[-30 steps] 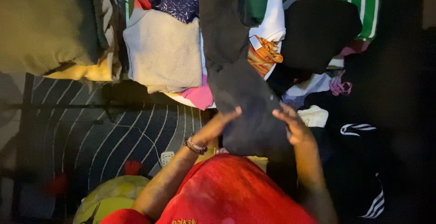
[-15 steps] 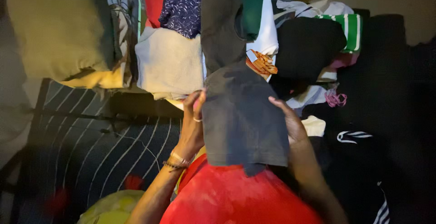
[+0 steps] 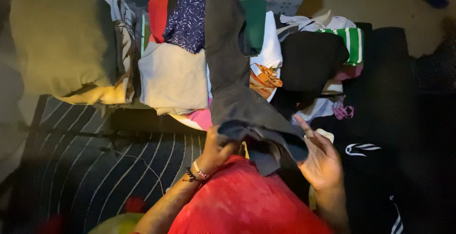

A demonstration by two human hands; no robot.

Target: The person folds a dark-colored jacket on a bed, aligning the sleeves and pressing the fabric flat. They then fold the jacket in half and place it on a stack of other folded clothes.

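Your left hand grips the dark garment's near edge; your right hand lies open under its right corner. One garment, draped over the crowded clothes pile; the striped rug left lies open.

Person wears a bright red top, loose, wrinkled fabric, fills the lower middle of the view. Both forearms bare, no sleeves showing. Left wrist: two bracelets, one dark beaded, one lighter w/ pale beads. Right hand: a ring on one finger. Low light, other details too dim to tell.
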